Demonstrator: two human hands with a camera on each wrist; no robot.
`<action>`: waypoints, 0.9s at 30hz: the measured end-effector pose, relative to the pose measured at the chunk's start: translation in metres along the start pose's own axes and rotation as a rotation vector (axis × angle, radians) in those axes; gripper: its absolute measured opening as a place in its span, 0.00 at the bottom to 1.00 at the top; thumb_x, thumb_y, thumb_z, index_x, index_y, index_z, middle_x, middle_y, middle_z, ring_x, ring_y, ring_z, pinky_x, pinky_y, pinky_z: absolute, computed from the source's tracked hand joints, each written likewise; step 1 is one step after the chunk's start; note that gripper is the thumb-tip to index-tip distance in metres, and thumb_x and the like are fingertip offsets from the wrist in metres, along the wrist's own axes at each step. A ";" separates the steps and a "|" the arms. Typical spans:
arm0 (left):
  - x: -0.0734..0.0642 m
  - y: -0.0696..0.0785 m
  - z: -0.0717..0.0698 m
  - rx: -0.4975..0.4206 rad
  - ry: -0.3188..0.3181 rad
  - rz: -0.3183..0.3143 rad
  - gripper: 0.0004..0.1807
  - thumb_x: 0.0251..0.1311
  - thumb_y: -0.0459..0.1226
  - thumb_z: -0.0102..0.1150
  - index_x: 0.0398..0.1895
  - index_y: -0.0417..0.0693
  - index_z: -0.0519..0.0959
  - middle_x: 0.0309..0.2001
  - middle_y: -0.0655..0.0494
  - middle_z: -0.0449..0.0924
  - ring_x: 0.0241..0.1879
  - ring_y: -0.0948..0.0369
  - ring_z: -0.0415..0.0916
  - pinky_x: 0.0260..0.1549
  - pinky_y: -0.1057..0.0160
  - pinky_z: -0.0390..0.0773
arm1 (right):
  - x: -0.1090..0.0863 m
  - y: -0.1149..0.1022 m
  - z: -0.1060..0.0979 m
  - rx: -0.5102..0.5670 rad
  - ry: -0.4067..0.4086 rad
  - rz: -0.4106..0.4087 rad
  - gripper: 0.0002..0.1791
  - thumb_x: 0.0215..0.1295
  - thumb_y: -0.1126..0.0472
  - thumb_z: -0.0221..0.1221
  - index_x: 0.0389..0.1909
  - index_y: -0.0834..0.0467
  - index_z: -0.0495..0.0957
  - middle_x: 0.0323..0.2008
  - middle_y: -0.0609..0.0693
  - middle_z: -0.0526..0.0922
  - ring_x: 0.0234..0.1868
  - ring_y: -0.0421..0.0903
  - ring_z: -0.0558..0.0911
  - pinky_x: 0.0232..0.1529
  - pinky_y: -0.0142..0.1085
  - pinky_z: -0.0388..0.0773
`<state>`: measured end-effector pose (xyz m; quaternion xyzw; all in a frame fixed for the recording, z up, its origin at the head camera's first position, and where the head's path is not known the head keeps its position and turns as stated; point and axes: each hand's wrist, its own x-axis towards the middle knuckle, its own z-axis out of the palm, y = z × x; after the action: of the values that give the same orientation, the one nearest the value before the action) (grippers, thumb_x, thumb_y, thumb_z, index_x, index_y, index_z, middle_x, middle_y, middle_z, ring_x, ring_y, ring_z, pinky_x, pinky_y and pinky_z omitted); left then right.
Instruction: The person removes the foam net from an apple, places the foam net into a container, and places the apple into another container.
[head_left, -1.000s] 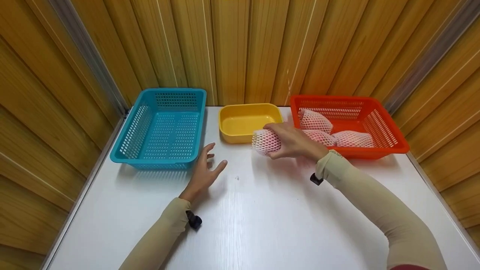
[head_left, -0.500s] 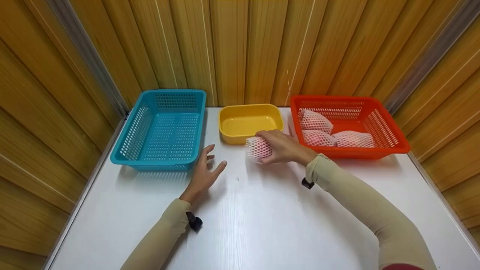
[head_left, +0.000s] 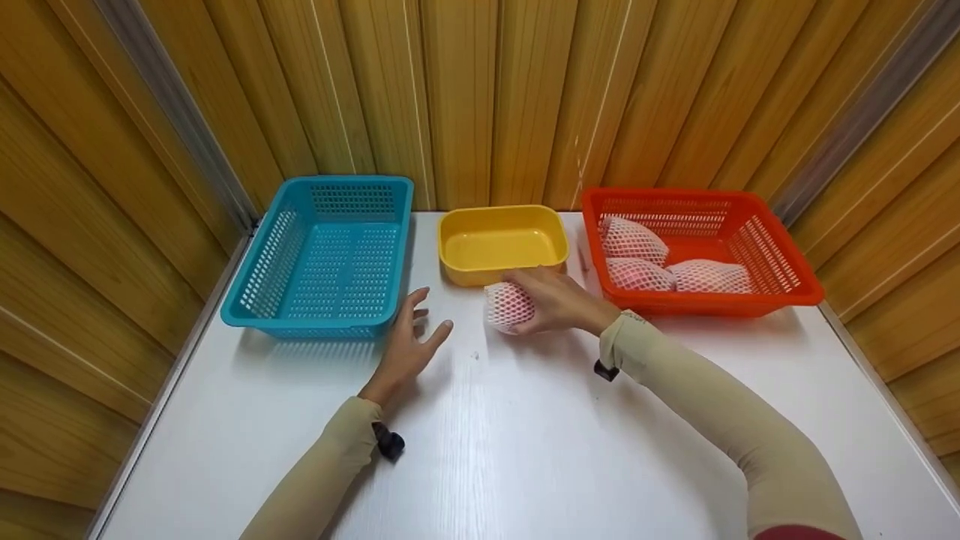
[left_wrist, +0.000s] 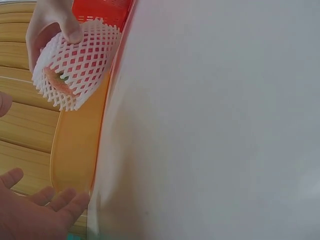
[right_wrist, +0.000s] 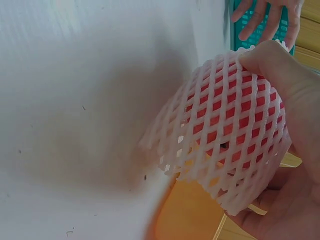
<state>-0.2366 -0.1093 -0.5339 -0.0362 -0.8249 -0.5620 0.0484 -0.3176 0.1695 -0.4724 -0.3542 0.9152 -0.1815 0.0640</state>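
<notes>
My right hand (head_left: 561, 301) grips a round red fruit in a white foam net sleeve (head_left: 508, 307), just in front of the yellow tub (head_left: 469, 271). Through the mesh in the right wrist view the fruit (right_wrist: 245, 112) shows red, with thumb on top and fingers beneath. An orange-red end with a green spot appears at the net's opening (left_wrist: 60, 80) in the left wrist view. My left hand (head_left: 406, 346) holds nothing; its fingers are spread beside the near right corner of the blue basket (head_left: 330, 324). Inside the red basket (head_left: 720, 301) lie three more netted fruits (head_left: 709, 277).
Blue basket, yellow tub and red basket stand in a row along the back of the white table (head_left: 510, 450). Wood-look panel walls (head_left: 457, 105) close in the back and both sides. Nothing shows inside the blue basket or the tub.
My right hand has carried the netted fruit left and slightly nearer, away from the red basket toward the front of the yellow tub. The left hand has stayed in place.
</notes>
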 end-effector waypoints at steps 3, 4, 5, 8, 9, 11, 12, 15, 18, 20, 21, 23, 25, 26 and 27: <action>0.000 0.000 0.000 0.009 0.001 -0.015 0.40 0.68 0.44 0.65 0.78 0.51 0.57 0.77 0.48 0.59 0.71 0.47 0.65 0.69 0.45 0.67 | 0.001 0.001 0.003 -0.002 0.000 -0.001 0.48 0.52 0.39 0.75 0.71 0.53 0.67 0.62 0.52 0.76 0.60 0.52 0.74 0.65 0.54 0.72; -0.001 0.001 0.001 0.008 0.001 -0.019 0.40 0.68 0.44 0.65 0.78 0.51 0.57 0.77 0.48 0.59 0.71 0.47 0.65 0.69 0.45 0.67 | 0.001 0.001 0.004 -0.003 0.001 -0.002 0.49 0.52 0.39 0.76 0.71 0.53 0.67 0.62 0.53 0.76 0.60 0.52 0.74 0.65 0.54 0.72; -0.001 0.000 0.001 0.009 0.001 -0.024 0.40 0.68 0.44 0.65 0.78 0.52 0.57 0.77 0.49 0.59 0.71 0.47 0.64 0.69 0.45 0.67 | 0.001 0.002 0.005 -0.005 0.001 -0.003 0.48 0.52 0.39 0.76 0.71 0.53 0.67 0.61 0.52 0.76 0.60 0.52 0.74 0.64 0.53 0.73; -0.001 0.000 0.001 0.011 -0.003 -0.032 0.39 0.68 0.45 0.65 0.78 0.53 0.57 0.77 0.49 0.59 0.71 0.47 0.64 0.70 0.46 0.67 | 0.001 0.003 0.007 -0.010 0.003 -0.008 0.48 0.52 0.39 0.76 0.71 0.52 0.67 0.61 0.52 0.77 0.60 0.51 0.74 0.64 0.52 0.73; 0.000 0.000 0.001 0.010 -0.005 -0.031 0.40 0.68 0.45 0.65 0.78 0.53 0.57 0.77 0.48 0.59 0.71 0.47 0.64 0.70 0.46 0.67 | 0.002 0.003 0.008 -0.012 0.004 -0.010 0.48 0.52 0.39 0.76 0.70 0.52 0.67 0.60 0.52 0.77 0.59 0.51 0.75 0.63 0.52 0.74; 0.000 0.000 0.001 0.002 -0.006 -0.028 0.40 0.68 0.45 0.65 0.78 0.53 0.57 0.77 0.49 0.59 0.71 0.47 0.64 0.70 0.46 0.67 | 0.003 0.004 0.009 -0.011 0.004 -0.014 0.47 0.52 0.39 0.76 0.70 0.52 0.68 0.61 0.52 0.77 0.60 0.51 0.75 0.64 0.52 0.73; 0.000 -0.001 0.000 -0.005 -0.007 -0.016 0.40 0.68 0.45 0.65 0.78 0.52 0.57 0.76 0.48 0.59 0.71 0.46 0.64 0.70 0.46 0.67 | 0.004 0.004 0.009 -0.011 0.005 -0.016 0.47 0.52 0.39 0.76 0.70 0.52 0.68 0.61 0.52 0.77 0.60 0.51 0.74 0.64 0.52 0.73; 0.001 -0.001 0.001 -0.018 -0.003 0.009 0.40 0.68 0.44 0.65 0.78 0.51 0.58 0.76 0.47 0.59 0.70 0.44 0.65 0.69 0.45 0.67 | 0.006 0.004 0.010 -0.013 0.003 -0.021 0.47 0.52 0.39 0.75 0.70 0.52 0.69 0.60 0.51 0.77 0.60 0.51 0.74 0.65 0.51 0.72; 0.001 -0.002 0.001 -0.023 -0.002 0.025 0.39 0.68 0.43 0.65 0.78 0.49 0.58 0.76 0.45 0.59 0.70 0.43 0.65 0.69 0.45 0.67 | 0.006 0.004 0.010 -0.009 -0.002 -0.018 0.47 0.53 0.39 0.75 0.70 0.53 0.69 0.61 0.51 0.77 0.61 0.51 0.74 0.67 0.51 0.71; 0.000 -0.002 0.001 -0.018 -0.001 0.018 0.39 0.68 0.42 0.65 0.78 0.49 0.58 0.76 0.45 0.59 0.70 0.44 0.65 0.69 0.44 0.67 | 0.006 0.005 0.010 -0.006 -0.009 -0.011 0.47 0.53 0.39 0.75 0.71 0.53 0.68 0.63 0.51 0.76 0.62 0.52 0.73 0.68 0.52 0.70; 0.000 -0.003 0.001 -0.018 -0.001 0.020 0.39 0.68 0.43 0.65 0.78 0.48 0.58 0.76 0.45 0.59 0.70 0.43 0.65 0.69 0.44 0.67 | 0.006 0.005 0.010 -0.002 -0.011 -0.009 0.48 0.54 0.39 0.75 0.72 0.52 0.68 0.64 0.52 0.75 0.63 0.52 0.73 0.69 0.53 0.69; 0.000 -0.003 0.000 -0.017 -0.001 0.025 0.39 0.68 0.43 0.65 0.77 0.48 0.58 0.76 0.44 0.59 0.70 0.43 0.65 0.69 0.43 0.67 | 0.005 0.005 0.010 -0.004 -0.013 -0.006 0.48 0.54 0.40 0.75 0.73 0.51 0.67 0.66 0.52 0.73 0.65 0.52 0.71 0.70 0.54 0.67; -0.001 -0.003 0.000 -0.016 -0.001 0.026 0.39 0.68 0.43 0.65 0.77 0.48 0.58 0.76 0.44 0.60 0.69 0.43 0.66 0.68 0.44 0.68 | 0.004 0.006 0.009 -0.013 -0.008 -0.014 0.48 0.55 0.39 0.75 0.74 0.51 0.66 0.68 0.53 0.72 0.66 0.53 0.71 0.71 0.55 0.66; 0.000 -0.003 0.000 -0.022 -0.002 0.030 0.39 0.68 0.43 0.65 0.77 0.48 0.58 0.76 0.43 0.60 0.69 0.43 0.66 0.68 0.43 0.68 | 0.004 0.006 0.009 -0.020 -0.005 -0.019 0.48 0.55 0.39 0.74 0.74 0.50 0.66 0.68 0.53 0.72 0.66 0.53 0.71 0.71 0.55 0.65; 0.000 -0.003 0.000 -0.024 -0.004 0.031 0.38 0.68 0.43 0.65 0.77 0.48 0.58 0.75 0.43 0.60 0.69 0.42 0.66 0.68 0.43 0.68 | 0.003 0.005 0.009 -0.028 -0.003 -0.021 0.49 0.55 0.39 0.74 0.74 0.50 0.66 0.68 0.53 0.71 0.66 0.54 0.70 0.71 0.55 0.65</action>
<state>-0.2369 -0.1104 -0.5365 -0.0506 -0.8175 -0.5710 0.0552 -0.3211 0.1687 -0.4826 -0.3647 0.9138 -0.1691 0.0586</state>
